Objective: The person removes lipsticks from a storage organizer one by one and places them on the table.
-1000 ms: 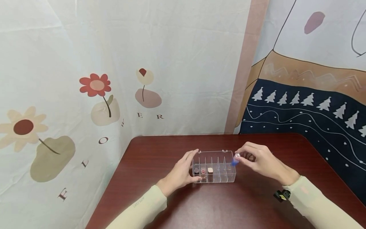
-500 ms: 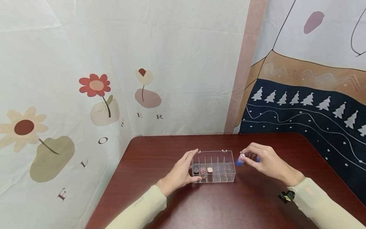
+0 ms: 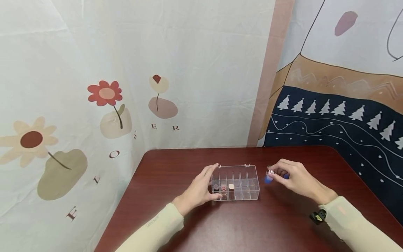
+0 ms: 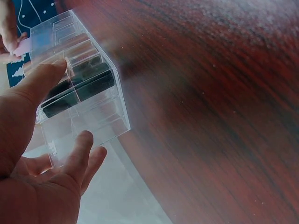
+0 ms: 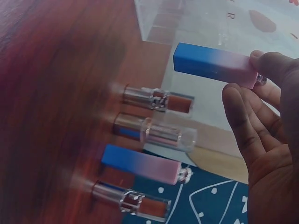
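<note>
My left hand (image 3: 198,187) holds the left end of a clear divided lipstick organizer (image 3: 252,194), thumb in front and fingers at the back. Lipsticks stand in its left front compartments, among them a cream-topped one (image 3: 231,187); dark tubes (image 4: 79,91) show through its wall in the left wrist view. My right hand (image 3: 291,178) pinches a blue-to-pink lipstick tube (image 5: 212,64) by its pink end, thumb against fingers, just right of the organizer. In the right wrist view that tube is clear of the tabletop.
Several lipsticks stand on the brown table (image 3: 236,227) by my right hand: a matching blue-to-pink one (image 5: 140,164), silver-and-clear ones such as this tube (image 5: 159,99), and a gold-toned one (image 5: 154,133). Printed cloth (image 3: 204,70) hangs behind the table.
My right hand has moved to the right, away from the organizer, with the blue-to-pink lipstick still pinched. My left hand and the organizer have stayed in place.
</note>
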Demonstrator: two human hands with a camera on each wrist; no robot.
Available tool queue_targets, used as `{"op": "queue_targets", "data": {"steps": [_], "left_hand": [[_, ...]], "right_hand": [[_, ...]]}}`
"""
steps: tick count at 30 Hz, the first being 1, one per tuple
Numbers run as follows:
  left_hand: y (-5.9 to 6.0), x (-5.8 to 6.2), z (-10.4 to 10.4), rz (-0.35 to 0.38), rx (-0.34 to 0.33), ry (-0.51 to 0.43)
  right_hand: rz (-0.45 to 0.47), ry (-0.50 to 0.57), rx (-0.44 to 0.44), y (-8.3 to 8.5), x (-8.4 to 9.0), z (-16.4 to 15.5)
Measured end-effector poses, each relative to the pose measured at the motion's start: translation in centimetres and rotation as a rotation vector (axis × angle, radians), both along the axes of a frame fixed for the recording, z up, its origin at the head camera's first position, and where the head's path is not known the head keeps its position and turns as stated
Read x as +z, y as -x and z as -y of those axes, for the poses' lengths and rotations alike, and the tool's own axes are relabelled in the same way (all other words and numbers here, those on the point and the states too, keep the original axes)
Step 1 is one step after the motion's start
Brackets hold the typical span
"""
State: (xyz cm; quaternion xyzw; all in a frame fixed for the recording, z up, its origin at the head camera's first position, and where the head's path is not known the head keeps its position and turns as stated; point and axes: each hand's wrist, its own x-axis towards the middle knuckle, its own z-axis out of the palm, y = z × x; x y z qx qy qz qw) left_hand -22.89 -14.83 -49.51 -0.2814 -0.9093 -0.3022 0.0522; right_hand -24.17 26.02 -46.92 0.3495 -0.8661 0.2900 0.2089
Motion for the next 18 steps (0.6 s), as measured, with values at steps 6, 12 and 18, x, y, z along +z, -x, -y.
{"op": "queue_targets", "data": {"steps": [6,12,18], "left_hand": [[0.0,0.1,0.1,-0.010,0.004,0.016],[0.0,0.1,0.1,-0.016,0.000,0.020],[0.1,0.1,0.1,-0.002,-0.001,0.008]], "right_hand": [[-0.008,-0.008,0.000,0.1,-0.5,-0.3],[-0.017,-0.012,-0.010,0.4,-1.4,-0.6],[0.006,-0.017,-0.020,0.6,-2.0,-1.0]]}}
